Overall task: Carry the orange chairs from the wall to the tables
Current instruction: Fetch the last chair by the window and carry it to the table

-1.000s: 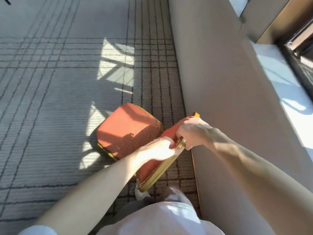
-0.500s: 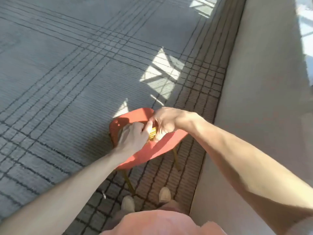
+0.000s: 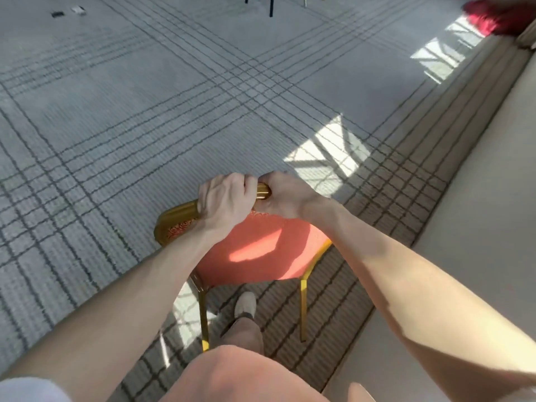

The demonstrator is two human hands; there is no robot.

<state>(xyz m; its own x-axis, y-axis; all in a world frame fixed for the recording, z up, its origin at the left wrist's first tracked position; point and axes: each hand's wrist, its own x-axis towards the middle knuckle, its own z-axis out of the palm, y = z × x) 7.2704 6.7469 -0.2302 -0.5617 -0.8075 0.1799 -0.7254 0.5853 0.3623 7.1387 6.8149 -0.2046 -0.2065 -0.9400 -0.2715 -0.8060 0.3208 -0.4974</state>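
An orange chair (image 3: 261, 253) with a gold frame hangs in front of me, its seat facing me and two gold legs pointing down toward my feet. My left hand (image 3: 224, 203) grips the gold top rail of the backrest. Right beside it, my right hand (image 3: 285, 197) grips the same rail, the two hands nearly touching. The far side of the backrest is hidden behind my hands.
A beige wall (image 3: 478, 198) runs along the right. Grey carpet with dark grid lines (image 3: 145, 111) spreads ahead and left, with sunlit patches. Dark furniture legs (image 3: 271, 5) stand at the top edge, and red fabric (image 3: 493, 15) lies at the top right.
The chair has come up off the floor and turned, so its seat faces me. My view has swung away from the wall toward the open carpet. Both hands keep their hold on the rail.
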